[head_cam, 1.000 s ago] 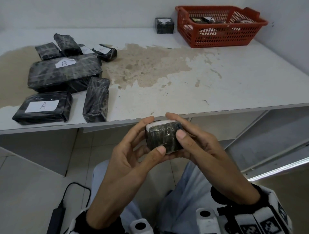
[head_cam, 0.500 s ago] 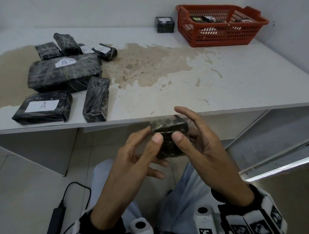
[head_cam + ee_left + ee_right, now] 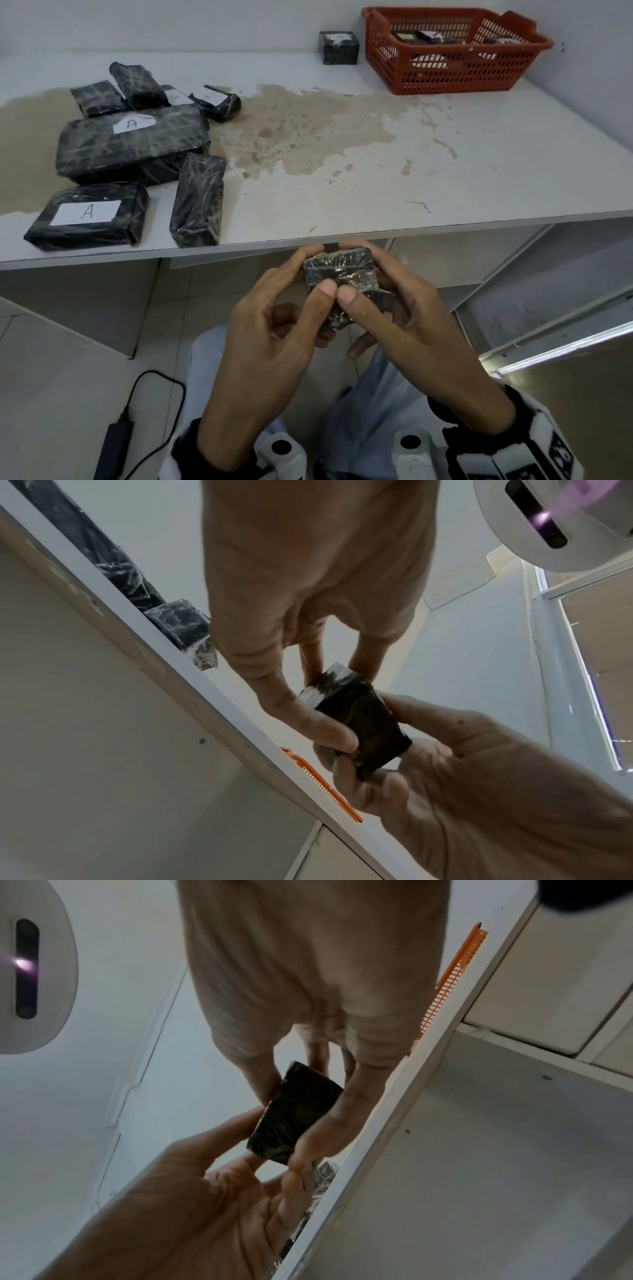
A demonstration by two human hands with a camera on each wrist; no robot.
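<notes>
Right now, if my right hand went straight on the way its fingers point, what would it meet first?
Your right hand already grips the small black package, shared with the left hand; beyond it, probably the table's front edge, though depth is unclear.

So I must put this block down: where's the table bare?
For the block, the table is bare from the packages across the stained middle to its right edge, in front of the red basket. The left is crowded.
</notes>
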